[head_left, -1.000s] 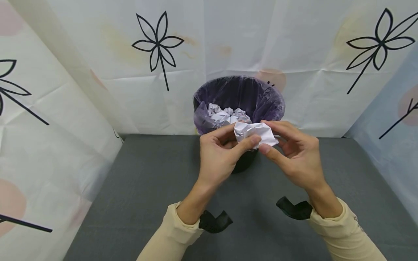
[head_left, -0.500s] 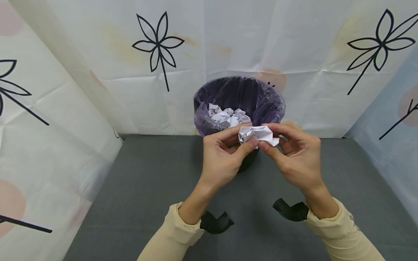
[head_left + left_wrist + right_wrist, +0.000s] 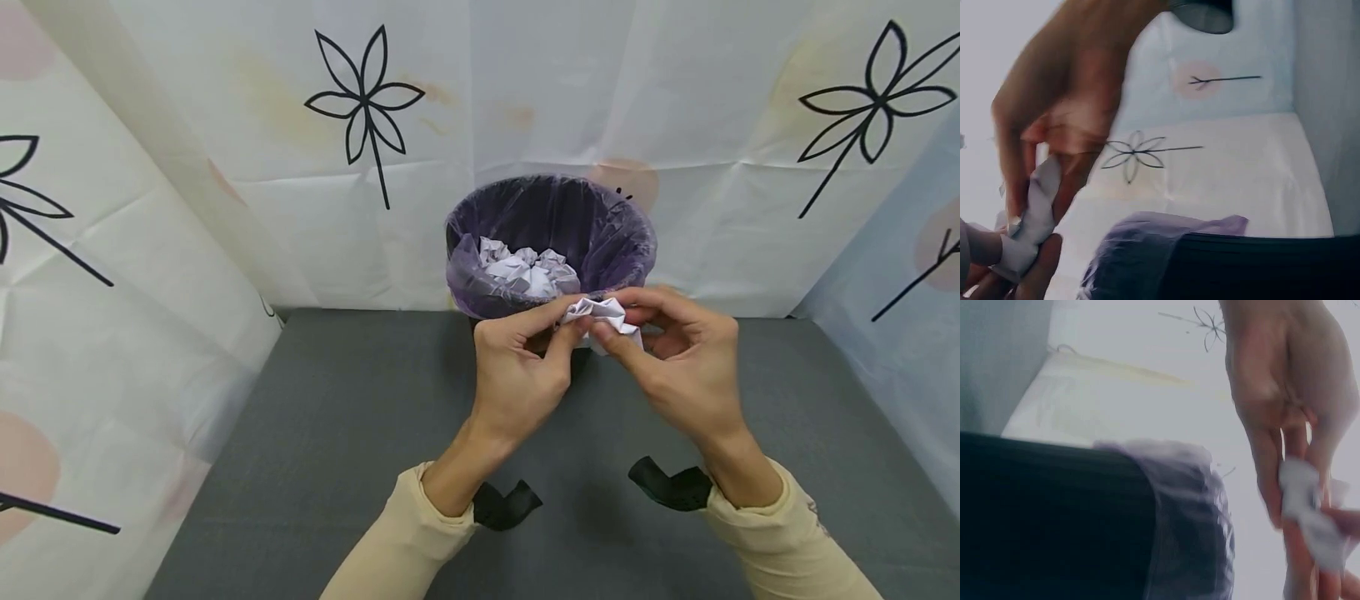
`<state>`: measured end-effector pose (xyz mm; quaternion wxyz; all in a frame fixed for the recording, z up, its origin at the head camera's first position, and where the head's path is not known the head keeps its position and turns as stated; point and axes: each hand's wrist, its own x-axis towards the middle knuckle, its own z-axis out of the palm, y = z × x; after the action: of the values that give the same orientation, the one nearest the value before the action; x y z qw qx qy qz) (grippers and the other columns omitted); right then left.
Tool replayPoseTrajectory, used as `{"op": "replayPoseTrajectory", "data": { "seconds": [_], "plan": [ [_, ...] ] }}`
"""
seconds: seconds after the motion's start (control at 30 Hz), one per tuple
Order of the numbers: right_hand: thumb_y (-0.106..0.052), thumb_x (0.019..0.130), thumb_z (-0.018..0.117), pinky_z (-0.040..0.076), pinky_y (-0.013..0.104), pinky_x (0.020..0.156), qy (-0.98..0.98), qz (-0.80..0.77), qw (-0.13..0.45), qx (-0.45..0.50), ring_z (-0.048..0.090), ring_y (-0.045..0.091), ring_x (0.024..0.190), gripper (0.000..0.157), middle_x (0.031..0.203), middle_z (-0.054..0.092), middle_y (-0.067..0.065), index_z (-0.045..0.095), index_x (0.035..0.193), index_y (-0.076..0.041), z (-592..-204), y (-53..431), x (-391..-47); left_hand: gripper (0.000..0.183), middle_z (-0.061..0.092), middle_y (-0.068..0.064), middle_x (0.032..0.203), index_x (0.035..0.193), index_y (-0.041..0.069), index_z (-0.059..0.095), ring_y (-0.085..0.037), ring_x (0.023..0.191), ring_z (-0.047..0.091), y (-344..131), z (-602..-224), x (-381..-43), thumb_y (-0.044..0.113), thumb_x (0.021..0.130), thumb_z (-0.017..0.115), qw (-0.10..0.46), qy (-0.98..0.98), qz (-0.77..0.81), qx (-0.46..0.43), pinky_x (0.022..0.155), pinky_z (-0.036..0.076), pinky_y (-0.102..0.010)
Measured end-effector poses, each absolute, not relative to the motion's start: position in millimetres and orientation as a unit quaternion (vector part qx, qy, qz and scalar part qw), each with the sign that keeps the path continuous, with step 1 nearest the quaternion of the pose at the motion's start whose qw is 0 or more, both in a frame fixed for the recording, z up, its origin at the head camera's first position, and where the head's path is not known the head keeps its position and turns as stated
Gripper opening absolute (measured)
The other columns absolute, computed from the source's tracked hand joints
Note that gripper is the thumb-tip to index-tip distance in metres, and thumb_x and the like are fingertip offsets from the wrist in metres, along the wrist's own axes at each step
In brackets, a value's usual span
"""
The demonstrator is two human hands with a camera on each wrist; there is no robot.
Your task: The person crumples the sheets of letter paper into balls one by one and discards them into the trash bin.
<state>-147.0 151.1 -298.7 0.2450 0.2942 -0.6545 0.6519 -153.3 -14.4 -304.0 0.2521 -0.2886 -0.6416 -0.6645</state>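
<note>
Both hands hold one crumpled piece of white paper (image 3: 600, 312) in front of the near rim of a bin. My left hand (image 3: 519, 367) pinches its left end between thumb and fingers. The right hand (image 3: 684, 367) grips the other end, its thumb on the near face. In the left wrist view the paper (image 3: 1036, 206) looks narrow and twisted between the fingers. The dark bin (image 3: 551, 204) has a purple plastic liner folded over its rim. Several crumpled paper balls (image 3: 528, 268) lie inside it.
The bin stands at the back of a dark grey table (image 3: 360, 433), close to a white cloth backdrop (image 3: 247, 108) with black flower drawings. Further cloth panels rise at left and right. Black straps (image 3: 671, 485) stick out at both wrists.
The paper has been squeezed from a wider, flatter piece into a smaller crumpled one. The left hand has shifted right, toward the right hand, and both sit slightly lower.
</note>
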Motion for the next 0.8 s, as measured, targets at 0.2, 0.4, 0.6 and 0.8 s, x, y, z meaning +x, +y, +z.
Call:
{"op": "replayPoseTrajectory", "data": {
  "seconds": [0.2, 0.4, 0.6, 0.8],
  "plan": [
    [0.022, 0.075, 0.078, 0.057, 0.031, 0.088, -0.628, 0.655, 0.112, 0.404, 0.057, 0.029, 0.116, 0.068, 0.120, 0.056, 0.024, 0.048, 0.136, 0.022, -295.3, 171.6, -148.9, 0.025, 0.074, -0.023, 0.100, 0.115, -0.013, 0.070, -0.021, 0.083, 0.074, -30.3, -291.7, -158.1, -0.004, 0.092, 0.071, 0.108, -0.639, -0.722, -0.240, 0.073, 0.061, -0.032],
    [0.000, 0.081, 0.082, 0.058, 0.033, 0.087, -0.608, 0.655, 0.150, 0.422, 0.062, 0.031, 0.116, 0.062, 0.122, 0.057, 0.024, 0.051, 0.129, 0.025, -296.4, 171.3, -152.2, 0.028, 0.073, -0.022, 0.103, 0.119, -0.012, 0.068, -0.020, 0.086, 0.074, -32.0, -286.0, -153.7, -0.001, 0.094, 0.070, 0.029, -0.608, -0.771, -0.185, 0.078, 0.061, -0.039],
    [0.000, 0.078, 0.086, 0.059, 0.033, 0.085, -0.597, 0.664, 0.214, 0.397, 0.067, 0.030, 0.108, 0.061, 0.115, 0.061, 0.023, 0.055, 0.123, 0.026, -299.6, 162.1, -151.2, 0.035, 0.065, -0.026, 0.124, 0.134, -0.013, 0.057, -0.025, 0.108, 0.068, -32.5, -284.0, -149.5, -0.004, 0.100, 0.060, -0.031, -0.551, -0.810, -0.198, 0.093, 0.056, -0.042],
    [-0.009, 0.080, 0.086, 0.057, 0.030, 0.088, -0.604, 0.620, 0.239, 0.439, 0.065, 0.027, 0.107, 0.062, 0.116, 0.059, 0.022, 0.056, 0.122, 0.026, -301.2, 159.9, -150.6, 0.033, 0.067, -0.029, 0.118, 0.130, -0.017, 0.057, -0.018, 0.096, 0.070, -34.5, -282.8, -147.7, -0.010, 0.098, 0.058, -0.035, -0.541, -0.819, -0.188, 0.084, 0.059, -0.039]
  ]
}}
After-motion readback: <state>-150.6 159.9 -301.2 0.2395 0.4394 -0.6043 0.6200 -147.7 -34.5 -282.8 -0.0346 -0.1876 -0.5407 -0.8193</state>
